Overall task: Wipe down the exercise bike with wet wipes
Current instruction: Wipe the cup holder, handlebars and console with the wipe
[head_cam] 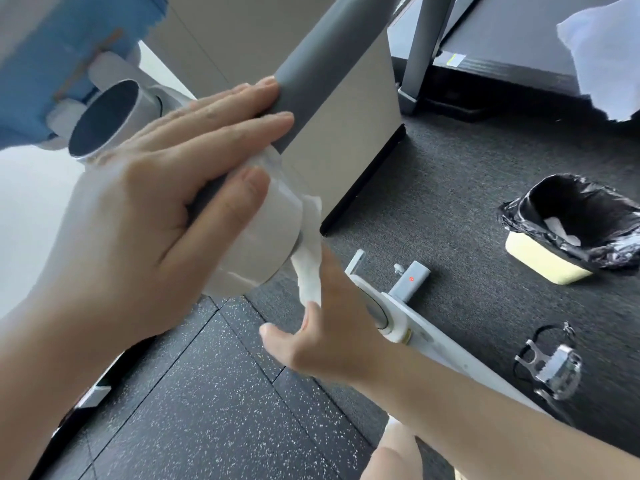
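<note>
I see my left hand (145, 216) laid flat on the exercise bike's handlebar (311, 64), fingers straight along the grey foam grip and thumb resting on the white collar below it; it steadies the bar without curling round it. My right hand (325, 327) reaches up from below and pinches one white wet wipe (308, 275), crumpled, pressed against the lower edge of that white collar. The fingers holding the wipe are mostly hidden behind the palm, so I cannot tell how tightly they close beyond the pinch.

Down on the dark floor I count one bin (568, 230), pale yellow with a black liner, with white used wipes inside. One metal pedal (550, 368) with a strap hangs at the end of the white crank arm (415, 323). One small grey part (412, 280) near the crank carries a red mark, too small to read. A treadmill (502, 36) stands behind.
</note>
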### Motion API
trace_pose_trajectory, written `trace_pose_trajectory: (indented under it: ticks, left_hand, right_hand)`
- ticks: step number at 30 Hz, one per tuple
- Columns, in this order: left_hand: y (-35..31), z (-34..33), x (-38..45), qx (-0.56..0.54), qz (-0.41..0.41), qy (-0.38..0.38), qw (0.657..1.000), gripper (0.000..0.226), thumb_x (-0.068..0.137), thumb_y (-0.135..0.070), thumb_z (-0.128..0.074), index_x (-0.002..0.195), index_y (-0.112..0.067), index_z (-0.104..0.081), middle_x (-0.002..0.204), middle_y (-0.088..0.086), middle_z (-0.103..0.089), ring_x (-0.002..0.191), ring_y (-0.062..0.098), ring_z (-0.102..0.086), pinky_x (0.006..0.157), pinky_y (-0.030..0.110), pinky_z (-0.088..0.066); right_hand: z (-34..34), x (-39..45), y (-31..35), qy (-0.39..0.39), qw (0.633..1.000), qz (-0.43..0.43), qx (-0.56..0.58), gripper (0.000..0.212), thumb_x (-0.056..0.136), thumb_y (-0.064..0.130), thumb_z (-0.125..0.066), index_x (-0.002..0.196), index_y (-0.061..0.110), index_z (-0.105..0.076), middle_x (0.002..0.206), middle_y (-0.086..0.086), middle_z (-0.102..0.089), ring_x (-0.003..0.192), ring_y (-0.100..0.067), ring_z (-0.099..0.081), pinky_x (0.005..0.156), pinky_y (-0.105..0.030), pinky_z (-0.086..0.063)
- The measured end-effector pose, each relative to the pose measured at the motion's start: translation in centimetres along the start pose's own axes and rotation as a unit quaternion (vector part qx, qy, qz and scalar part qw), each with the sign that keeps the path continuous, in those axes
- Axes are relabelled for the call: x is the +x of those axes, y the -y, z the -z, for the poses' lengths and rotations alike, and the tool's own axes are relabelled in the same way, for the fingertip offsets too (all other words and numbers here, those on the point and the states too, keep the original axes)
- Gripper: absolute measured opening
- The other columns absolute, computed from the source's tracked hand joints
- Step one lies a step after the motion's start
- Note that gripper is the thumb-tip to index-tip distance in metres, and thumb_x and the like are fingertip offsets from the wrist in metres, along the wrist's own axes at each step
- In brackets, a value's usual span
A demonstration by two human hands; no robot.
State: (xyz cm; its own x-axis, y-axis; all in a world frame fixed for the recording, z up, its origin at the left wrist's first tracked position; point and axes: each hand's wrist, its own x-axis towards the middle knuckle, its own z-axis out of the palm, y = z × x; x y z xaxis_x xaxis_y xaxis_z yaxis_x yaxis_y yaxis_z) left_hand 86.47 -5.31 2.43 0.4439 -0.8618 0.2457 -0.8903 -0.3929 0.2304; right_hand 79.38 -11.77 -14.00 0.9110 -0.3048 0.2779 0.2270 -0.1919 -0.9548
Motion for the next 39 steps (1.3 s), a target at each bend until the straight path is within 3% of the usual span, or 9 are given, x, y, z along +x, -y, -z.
trace_pose_trajectory:
  ticks: [4, 10, 14, 19, 23, 26, 33, 36, 39]
  left_hand:
    - [0.0, 0.1, 0.0, 0.000, 0.001, -0.002, 1.000, 0.039, 0.097, -0.029, -0.042, 0.132, -0.019, -0.057, 0.145, -0.007, -0.049, 0.137, 0.009, -0.041, 0.109, 0.046, -0.039]
    - [0.3, -0.2, 0.2, -0.016, 0.004, -0.002, 1.000, 0.038, 0.097, -0.031, -0.040, 0.131, -0.027, -0.055, 0.145, -0.012, -0.047, 0.138, 0.006, -0.039, 0.111, 0.044, -0.036]
    - [0.3, -0.2, 0.1, -0.017, 0.004, -0.003, 1.000, 0.040, 0.097, -0.032, -0.040, 0.133, -0.022, -0.056, 0.145, -0.008, -0.048, 0.138, 0.009, -0.040, 0.110, 0.047, -0.037]
    - [0.3, -0.4, 0.1, -0.061, 0.006, -0.013, 0.998, 0.035, 0.097, -0.034, -0.041, 0.129, -0.031, -0.056, 0.144, -0.012, -0.048, 0.137, 0.009, -0.041, 0.106, 0.050, -0.041]
    - [0.3, -0.2, 0.1, -0.022, -0.014, -0.013, 1.000, 0.038, 0.098, -0.030, -0.041, 0.132, -0.021, -0.057, 0.144, -0.006, -0.048, 0.137, 0.010, -0.041, 0.109, 0.046, -0.038]
    - [0.0, 0.0, 0.0, -0.007, -0.023, -0.017, 1.000, 0.039, 0.098, -0.028, -0.042, 0.132, -0.016, -0.058, 0.144, -0.005, -0.049, 0.137, 0.010, -0.042, 0.111, 0.045, -0.037]
    - [-0.2, 0.1, 0.2, 0.031, -0.027, -0.018, 0.999, 0.038, 0.099, -0.025, -0.044, 0.131, -0.015, -0.060, 0.143, -0.004, -0.051, 0.136, 0.009, -0.044, 0.112, 0.037, -0.036]
    - [-0.2, 0.3, 0.2, 0.049, -0.032, -0.020, 0.998, 0.038, 0.099, -0.027, -0.043, 0.131, -0.015, -0.060, 0.144, -0.004, -0.050, 0.136, 0.009, -0.043, 0.113, 0.033, -0.034]
    - [-0.2, 0.2, 0.2, 0.056, -0.036, -0.033, 0.997, 0.040, 0.098, -0.030, -0.041, 0.131, -0.016, -0.061, 0.144, -0.003, -0.051, 0.135, 0.011, -0.044, 0.113, 0.035, -0.034]
  right_hand:
    - [1.7, -1.3, -2.8, 0.047, 0.986, -0.159, -0.018, 0.078, 0.061, 0.023, -0.072, 0.130, 0.037, -0.040, 0.111, 0.015, -0.056, 0.100, -0.010, -0.056, 0.083, -0.026, -0.045]
    - [-0.2, 0.7, 0.7, -0.044, 0.999, 0.008, 0.015, 0.086, 0.057, 0.004, -0.079, 0.129, 0.020, -0.035, 0.123, -0.002, -0.054, 0.116, -0.018, -0.051, 0.102, -0.024, -0.037]
    - [2.1, -2.9, -6.3, 0.063, 0.983, -0.172, -0.010, 0.091, 0.070, 0.010, -0.075, 0.138, 0.047, -0.028, 0.111, 0.043, -0.047, 0.110, 0.010, -0.047, 0.091, -0.019, -0.037]
    - [1.5, -3.4, -4.3, 0.037, 0.984, -0.168, 0.036, 0.098, 0.064, 0.024, -0.077, 0.146, 0.036, -0.025, 0.128, 0.027, -0.043, 0.125, 0.006, -0.038, 0.107, -0.020, -0.030]
    - [1.2, -4.4, -6.1, 0.044, 0.986, -0.155, 0.050, 0.100, 0.066, 0.003, -0.076, 0.146, 0.036, -0.025, 0.142, 0.023, -0.039, 0.133, 0.007, -0.032, 0.106, -0.009, -0.027]
    - [1.8, -5.1, -7.0, 0.025, 0.965, -0.262, 0.020, 0.076, 0.060, 0.027, -0.076, 0.126, 0.042, -0.041, 0.119, 0.017, -0.055, 0.118, -0.007, -0.051, 0.102, -0.031, -0.041]
    - [0.4, 0.3, -0.7, 0.018, 0.997, -0.049, 0.056, 0.089, 0.063, 0.007, -0.074, 0.140, 0.030, -0.035, 0.130, 0.012, -0.053, 0.127, -0.012, -0.048, 0.108, -0.032, -0.037]
    - [1.1, -1.5, -3.3, 0.029, 0.981, -0.190, -0.020, 0.064, 0.058, 0.021, -0.071, 0.109, 0.051, -0.048, 0.094, 0.024, -0.060, 0.099, -0.009, -0.059, 0.080, -0.011, -0.043]
    - [0.9, -1.0, -2.2, -0.004, 0.970, -0.237, -0.048, 0.045, 0.058, 0.039, -0.065, 0.100, 0.043, -0.051, 0.084, 0.016, -0.062, 0.083, -0.013, -0.060, 0.072, -0.027, -0.046]
